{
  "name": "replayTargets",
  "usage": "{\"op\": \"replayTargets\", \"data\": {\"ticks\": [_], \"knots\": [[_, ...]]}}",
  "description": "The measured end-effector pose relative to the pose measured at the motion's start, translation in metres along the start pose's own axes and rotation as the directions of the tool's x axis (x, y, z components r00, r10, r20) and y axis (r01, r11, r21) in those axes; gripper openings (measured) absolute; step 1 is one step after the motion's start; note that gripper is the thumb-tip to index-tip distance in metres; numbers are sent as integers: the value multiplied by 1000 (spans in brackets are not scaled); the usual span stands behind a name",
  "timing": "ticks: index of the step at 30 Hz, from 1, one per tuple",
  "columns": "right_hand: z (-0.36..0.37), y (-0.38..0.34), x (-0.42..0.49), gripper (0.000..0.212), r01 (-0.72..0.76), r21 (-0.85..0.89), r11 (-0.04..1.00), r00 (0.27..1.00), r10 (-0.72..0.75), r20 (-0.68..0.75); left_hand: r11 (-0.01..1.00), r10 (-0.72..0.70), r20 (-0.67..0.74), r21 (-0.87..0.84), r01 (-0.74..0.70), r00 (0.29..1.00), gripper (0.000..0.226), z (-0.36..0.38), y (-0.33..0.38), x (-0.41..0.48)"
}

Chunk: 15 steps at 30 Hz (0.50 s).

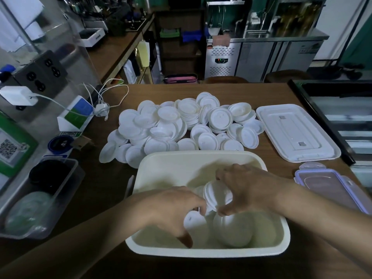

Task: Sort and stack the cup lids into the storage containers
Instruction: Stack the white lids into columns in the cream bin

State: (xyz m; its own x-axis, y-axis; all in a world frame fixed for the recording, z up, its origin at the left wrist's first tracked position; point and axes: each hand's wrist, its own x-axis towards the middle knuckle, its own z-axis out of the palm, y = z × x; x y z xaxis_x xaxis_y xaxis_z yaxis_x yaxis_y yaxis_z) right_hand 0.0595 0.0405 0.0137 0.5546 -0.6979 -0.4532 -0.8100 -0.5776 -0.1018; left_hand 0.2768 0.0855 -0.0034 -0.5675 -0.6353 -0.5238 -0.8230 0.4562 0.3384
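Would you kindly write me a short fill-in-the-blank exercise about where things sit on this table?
1. Both hands, left hand and right hand, work inside the cream-coloured ____.
2. The loose pile of lids is ____ in colour.
3. The flat white container cover lies to the ____ of that pile.

Missing words: tub; white; right

Both forearms are bare up to the frame edge, no sleeves showing; the left hand and right hand are ungloved (bare fingers and wrists too).
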Motion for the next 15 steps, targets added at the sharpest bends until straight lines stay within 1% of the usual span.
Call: {"op": "replayTargets", "data": {"ticks": [3,6,10,12,15], "knots": [[0,-5,6,54,7,-46,999,1000,-6,10,998,-60,10,12,60,998,61,6,-1,2],[-4,-11,12,54,3,-64,998,1000,-1,27,994,-99,-3,33,100,995,58,7,-3,1],[-7,-15,20,55,5,-83,997,1000,-4,19,984,-176,6,25,176,984,43,6,-5,-5],[-5,-17,25,60,5,-97,995,1000,-5,3,984,-180,19,10,180,983,39,7,-4,-8],[-1,-22,31,71,-1,-101,995,1000,0,-13,986,-164,29,1,164,986,42,6,-4,-9]]}}
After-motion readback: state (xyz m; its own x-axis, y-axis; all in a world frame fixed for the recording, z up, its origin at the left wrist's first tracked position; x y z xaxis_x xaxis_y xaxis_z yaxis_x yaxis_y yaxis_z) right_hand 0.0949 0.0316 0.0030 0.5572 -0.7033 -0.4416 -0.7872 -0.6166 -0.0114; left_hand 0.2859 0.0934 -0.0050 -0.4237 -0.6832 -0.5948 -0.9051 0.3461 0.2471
